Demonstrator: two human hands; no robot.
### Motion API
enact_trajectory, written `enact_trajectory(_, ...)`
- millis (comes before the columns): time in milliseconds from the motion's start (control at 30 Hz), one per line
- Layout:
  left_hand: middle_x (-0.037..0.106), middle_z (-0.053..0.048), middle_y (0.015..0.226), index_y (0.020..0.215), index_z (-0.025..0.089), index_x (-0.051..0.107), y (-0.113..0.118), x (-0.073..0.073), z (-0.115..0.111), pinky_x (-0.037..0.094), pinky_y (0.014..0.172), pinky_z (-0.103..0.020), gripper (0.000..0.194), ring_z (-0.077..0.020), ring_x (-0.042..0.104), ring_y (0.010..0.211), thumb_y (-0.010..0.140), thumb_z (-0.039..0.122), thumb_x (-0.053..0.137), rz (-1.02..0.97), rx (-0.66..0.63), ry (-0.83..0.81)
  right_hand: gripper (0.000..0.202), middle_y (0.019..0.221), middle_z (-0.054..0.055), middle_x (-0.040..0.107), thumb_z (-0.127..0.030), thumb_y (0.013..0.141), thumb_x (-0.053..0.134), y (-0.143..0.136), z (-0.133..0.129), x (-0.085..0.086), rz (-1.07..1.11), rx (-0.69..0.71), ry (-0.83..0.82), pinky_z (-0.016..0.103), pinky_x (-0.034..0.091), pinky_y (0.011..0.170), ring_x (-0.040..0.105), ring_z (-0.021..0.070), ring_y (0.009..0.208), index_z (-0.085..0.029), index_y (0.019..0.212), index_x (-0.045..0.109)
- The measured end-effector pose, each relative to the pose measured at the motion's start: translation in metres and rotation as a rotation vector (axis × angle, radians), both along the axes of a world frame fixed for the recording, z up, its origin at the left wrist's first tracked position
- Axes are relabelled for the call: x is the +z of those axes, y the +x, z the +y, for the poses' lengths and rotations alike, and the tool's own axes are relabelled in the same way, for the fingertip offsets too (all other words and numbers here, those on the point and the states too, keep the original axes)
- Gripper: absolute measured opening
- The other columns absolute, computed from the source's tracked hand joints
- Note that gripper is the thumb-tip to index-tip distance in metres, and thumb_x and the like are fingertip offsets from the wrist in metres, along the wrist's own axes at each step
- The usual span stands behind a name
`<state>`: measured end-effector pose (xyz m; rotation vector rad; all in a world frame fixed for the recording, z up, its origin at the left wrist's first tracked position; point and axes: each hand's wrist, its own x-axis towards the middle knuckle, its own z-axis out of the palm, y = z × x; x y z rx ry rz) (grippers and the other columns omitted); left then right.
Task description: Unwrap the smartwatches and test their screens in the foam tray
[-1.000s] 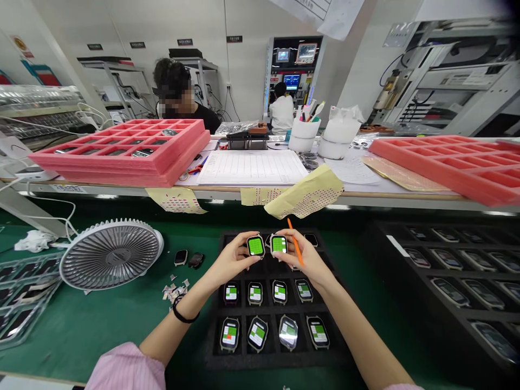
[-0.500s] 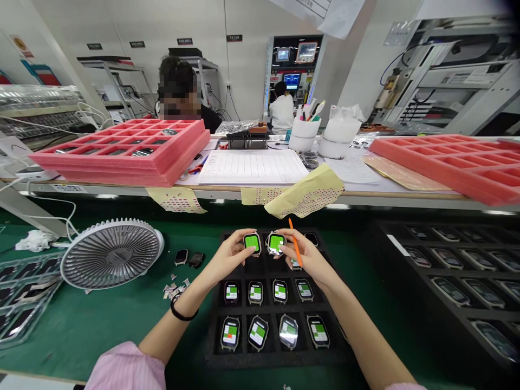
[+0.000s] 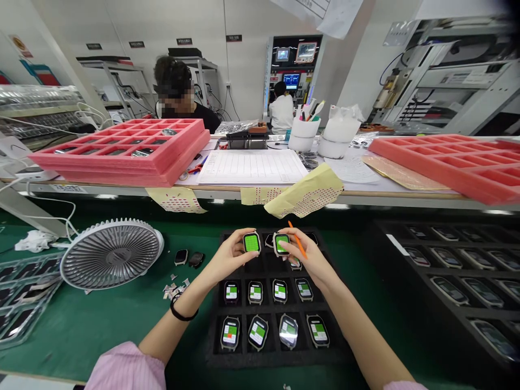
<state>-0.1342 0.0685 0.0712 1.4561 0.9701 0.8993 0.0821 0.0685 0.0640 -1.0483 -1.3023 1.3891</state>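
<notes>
My left hand (image 3: 232, 252) grips a watch body (image 3: 252, 243) whose screen is lit green, its thumb near the lower edge. Beside it, my right hand (image 3: 307, 255) holds a second green-lit watch (image 3: 281, 244), a fingertip over its screen. An orange pen (image 3: 298, 239) is tucked across the fingers of that hand. Both watches are held above the upper part of a black foam tray (image 3: 244, 358). In the tray's front rows lie several watches with green and white screens, such as one at the lower right (image 3: 318, 331).
A round grey fan (image 3: 114, 254) and two dark watches (image 3: 188, 258) are on the green mat at left. Another black tray (image 3: 410, 281) of watches stands right. Pink foam trays (image 3: 162, 176) rest on the shelf. Two people are beyond it.
My right hand's watch has moved slightly right, away from the left one, uncovering a watch in the tray behind. The orange pen tilts more. The left thumb has shifted off the screen.
</notes>
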Motion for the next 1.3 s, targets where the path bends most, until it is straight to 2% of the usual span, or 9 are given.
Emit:
enact_trajectory(100,0.056,-0.01,0.12,0.127,0.021,0.045,-0.001,-0.003,0.001,0.049,0.076,-0.03,0.063,-0.0196,0.06,0.096,0.072,0.03,0.073,-0.017,-0.008,0.017,0.036,0.092,0.003,0.059,-0.045,0.079,0.065,0.001,-0.001,0.002,0.03,0.029,0.012,0.021,0.039,0.043,0.06,0.0136,0.066,-0.023,0.107,0.057)
enact_trajectory(167,0.058,-0.009,0.115,0.13,0.021,0.042,-0.001,-0.004,0.001,0.049,0.075,-0.03,0.065,-0.0192,0.061,0.093,0.072,0.029,0.072,-0.005,-0.006,0.03,0.039,0.097,0.005,0.059,-0.042,0.077,0.068,0.001,-0.001,0.001,0.033,0.043,0.017,0.022,0.04,0.043,0.061,0.0147,0.069,-0.023,0.108,0.056)
enact_trajectory(300,0.061,-0.008,0.107,0.125,0.02,0.046,0.001,-0.001,-0.004,0.049,0.072,-0.027,0.052,-0.0175,0.061,0.087,0.078,0.028,0.068,0.104,0.03,0.132,0.039,0.09,0.002,0.06,-0.04,0.074,0.072,-0.004,0.0,-0.007,0.03,0.02,0.012,0.021,0.038,0.042,0.058,0.0121,0.062,-0.023,0.106,0.058)
enact_trajectory(433,0.058,-0.009,0.113,0.116,0.021,0.053,0.004,0.005,-0.008,0.049,0.072,-0.028,0.042,-0.0206,0.058,0.094,0.078,0.027,0.069,0.257,0.048,0.38,0.037,0.091,0.003,0.059,-0.048,0.08,0.064,-0.015,-0.005,-0.012,0.028,0.021,0.007,0.022,0.039,0.043,0.057,0.011,0.059,-0.023,0.106,0.058)
enact_trajectory(600,0.056,-0.01,0.118,0.114,0.023,0.056,0.009,-0.003,-0.007,0.044,0.095,-0.04,0.038,-0.0262,0.051,0.114,0.078,0.021,0.067,0.448,-0.001,0.667,0.037,0.101,0.004,0.06,-0.047,0.086,0.056,-0.024,-0.02,-0.011,-0.063,0.081,0.047,0.027,0.046,0.053,0.051,0.0107,0.058,-0.026,0.116,0.054)
enact_trajectory(767,0.06,-0.01,0.118,0.115,0.021,0.055,0.01,-0.01,-0.007,0.046,0.087,-0.041,0.042,-0.0265,0.056,0.105,0.076,0.011,0.061,0.626,0.035,0.77,0.047,0.108,0.005,0.061,-0.042,0.085,0.06,-0.025,-0.028,-0.007,-0.242,0.09,0.111,0.034,0.049,0.073,0.059,0.0188,0.082,-0.029,0.129,0.048)
enact_trajectory(900,0.063,-0.009,0.112,0.111,0.02,0.056,0.009,-0.004,-0.01,0.047,0.086,-0.039,0.039,-0.0244,0.058,0.101,0.074,0.012,0.062,0.52,0.064,0.894,0.046,0.111,0.005,0.061,-0.039,0.079,0.068,-0.021,-0.022,-0.002,-0.053,0.153,0.074,0.035,0.05,0.082,0.06,0.0199,0.093,-0.027,0.122,0.054)
enact_trajectory(1100,0.064,-0.008,0.109,0.112,0.02,0.056,0.013,0.002,-0.014,0.047,0.09,-0.04,0.047,-0.0235,0.057,0.103,0.067,0.007,0.064,0.348,0.063,0.983,0.035,0.108,0.006,0.064,-0.032,0.083,0.067,-0.013,-0.016,0.002,0.221,0.44,-0.106,0.033,0.049,0.087,0.061,0.0187,0.098,-0.023,0.116,0.061)
enact_trajectory(1300,0.064,-0.008,0.11,0.114,0.02,0.056,0.014,0.002,-0.015,0.047,0.09,-0.04,0.049,-0.0227,0.057,0.103,0.067,0.006,0.062,0.302,0.059,1.003,0.034,0.106,0.006,0.065,-0.03,0.081,0.07,-0.012,-0.014,-0.005,0.37,0.504,-0.141,0.031,0.049,0.087,0.062,0.0172,0.097,-0.022,0.114,0.064)
